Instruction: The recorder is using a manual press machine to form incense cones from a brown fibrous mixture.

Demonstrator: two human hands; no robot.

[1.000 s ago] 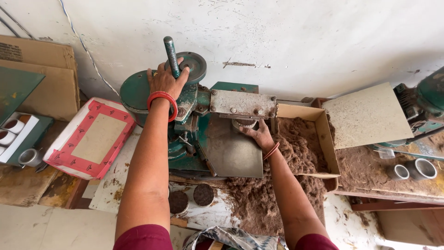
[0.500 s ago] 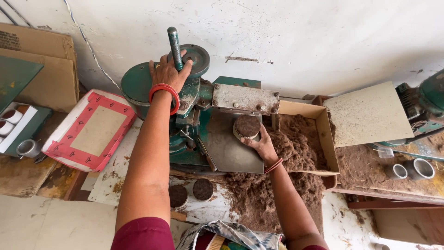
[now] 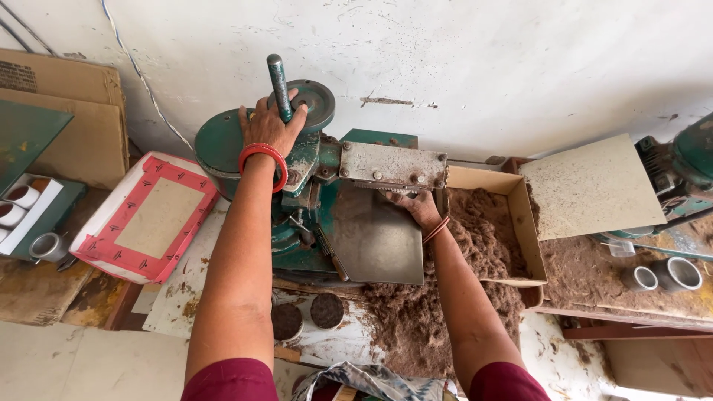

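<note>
We see a green press (image 3: 327,200) against a white wall (image 3: 483,59); the left hand (image 3: 269,126) (red bangle at the wrist) is closed round the upright lever (image 3: 278,85) beside the wheel (image 3: 316,100); the right hand (image 3: 417,206) reaches under the grey head plate (image 3: 392,165), fingers hidden, so we cannot tell its grip; a steel tray (image 3: 375,238) lies just beside it; brown powder (image 3: 475,245) fills the cardboard box (image 3: 520,223) on the right and spills over the bench; two dark pressed discs (image 3: 306,315) lie near the front edge; a red-bordered packet (image 3: 145,219) rests on the left.
</note>
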